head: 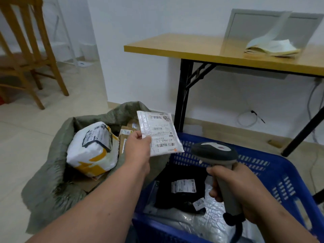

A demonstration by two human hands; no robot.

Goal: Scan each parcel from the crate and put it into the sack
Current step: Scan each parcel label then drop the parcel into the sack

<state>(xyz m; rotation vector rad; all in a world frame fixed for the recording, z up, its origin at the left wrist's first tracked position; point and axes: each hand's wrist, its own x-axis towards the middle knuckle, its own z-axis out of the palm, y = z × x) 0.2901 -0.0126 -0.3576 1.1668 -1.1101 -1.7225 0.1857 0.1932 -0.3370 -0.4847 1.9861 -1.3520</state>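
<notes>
White bubble-mailer parcel (pixel 159 133): located at the centre of the frame, held in the air above the gap between the sack and the crate. Its printed label with barcodes faces up toward the camera. The left hand (pixel 138 146) pinches the parcel at its lower left edge, thumb on top, with the forearm running in from the lower left of the frame.

Scanner (pixel 217 165): a grey handheld unit, positioned just right of and below the parcel, apart from it. The right hand (pixel 235 192) grips the scanner handle with fingers wrapped round it, in the lower right of the frame. The scanner head points toward the parcel's label side. A dark cable leaves the base of the handle.

Sack (pixel 52 172): grey-green, open-mouthed, lying on the floor at the lower left of the frame, directly left of the held parcel. Inside it rest a white parcel with yellow bands (pixel 91 151) and brown cardboard parcels (pixel 125 135) behind the left hand.

Crate (pixel 263 174): blue plastic with slotted walls, at the lower right, beneath the scanner and right hand. It contains a black parcel (pixel 182 188) bearing a white label, lying on top of a silver bubble-wrap parcel (pixel 208 220).

Surroundings: a folding table (pixel 201 50) with a wooden top and black legs stands at the upper right; an open stack of paper (pixel 271 48) lies on it. A wooden chair (pixel 26 55) occupies the upper left. White cables lie on the floor under the table.
</notes>
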